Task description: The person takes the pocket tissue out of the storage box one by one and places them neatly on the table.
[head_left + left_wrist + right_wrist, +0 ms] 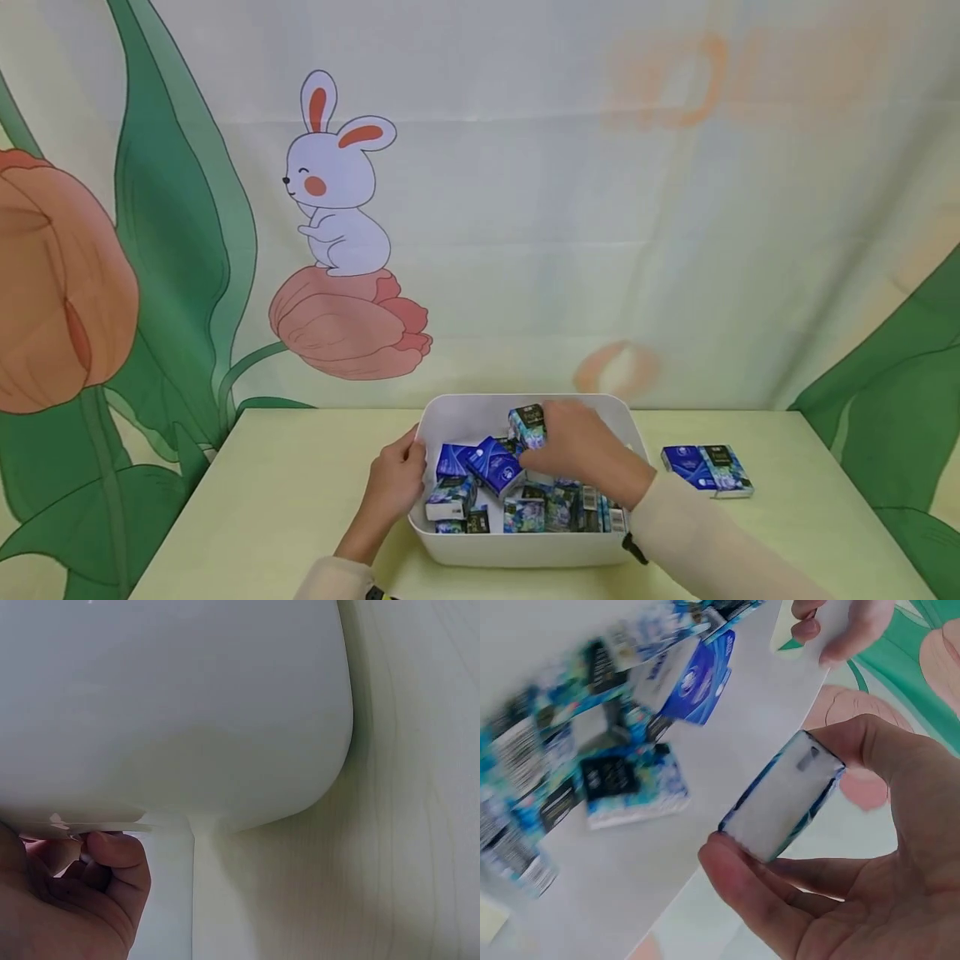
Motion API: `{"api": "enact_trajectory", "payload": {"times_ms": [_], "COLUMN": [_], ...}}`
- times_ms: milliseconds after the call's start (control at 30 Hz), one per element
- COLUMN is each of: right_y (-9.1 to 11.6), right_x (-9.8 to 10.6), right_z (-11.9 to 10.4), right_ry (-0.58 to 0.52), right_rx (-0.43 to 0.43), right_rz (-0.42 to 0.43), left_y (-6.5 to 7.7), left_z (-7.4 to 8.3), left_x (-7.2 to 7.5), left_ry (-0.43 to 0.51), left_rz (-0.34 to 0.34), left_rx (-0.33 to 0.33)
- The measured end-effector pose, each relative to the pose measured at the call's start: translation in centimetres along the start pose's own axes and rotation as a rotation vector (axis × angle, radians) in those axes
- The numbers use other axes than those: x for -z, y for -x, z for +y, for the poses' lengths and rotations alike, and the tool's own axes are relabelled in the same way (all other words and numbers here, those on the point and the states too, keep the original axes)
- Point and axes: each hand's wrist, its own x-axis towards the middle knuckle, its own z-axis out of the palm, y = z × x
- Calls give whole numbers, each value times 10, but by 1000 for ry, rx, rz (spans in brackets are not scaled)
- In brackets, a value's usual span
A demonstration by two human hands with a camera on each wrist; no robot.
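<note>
Backdrop [510, 208]: printed cloth across the back, folks, an orange tulip [67, 283] at far left, then a white rabbit [341, 208] perched on a pink bloom [345, 321].
Table [262, 500]: pale yellow-green, running along the foot of that cloth.
Left hand [397, 479]: fingers curled, gripping the left rim of the white plastic bin [525, 550]. A sound place to hold it; those walls look stiff, with a smooth, slippish face.
Bin's load: a jumble of what look like pocket-tissue packets! Blue packets [495, 467] lie at odd tilts left of middle; floral packets [561, 508] with dark panels crowd the near side.
Held packet [528, 423]: floral with a dark panel, up above the heap towards the bin's back. Light, I'd judge, and soft enough to dent, its film wrap likely slick; a gentle squeeze across opposite ends should do, no crushing.
Right hand [585, 450]: and there's that very grip, thumb at one end, fingers at the other, spread only as far as the packet needs, its pale narrow side facing the wrist camera.
Right of the bin: a blue tissue pack [688, 467] and a floral tissue pack [726, 468] side by side on the table.
</note>
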Motion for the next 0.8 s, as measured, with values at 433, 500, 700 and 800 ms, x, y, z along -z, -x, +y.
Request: {"api": "enact_trajectory", "payload": {"times_ms": [433, 500, 700, 800], "right_y": [51, 60, 80, 88], "right_x": [25, 31, 46, 49], "right_z": [72, 85, 128, 149], "right_ry": [-52, -60, -46, -19], "right_rx": [-37, -57, -119, -150], "right_rz": [171, 204, 237, 230], "left_y": [-3, -3, -3, -3], "left_z": [-2, -2, -2, -2], "left_x": [-4, -4, -3, -4], "left_ry": [18, 14, 14, 30], "left_rz": [-2, -3, -3, -2], "left_rx": [25, 28, 28, 31]}}
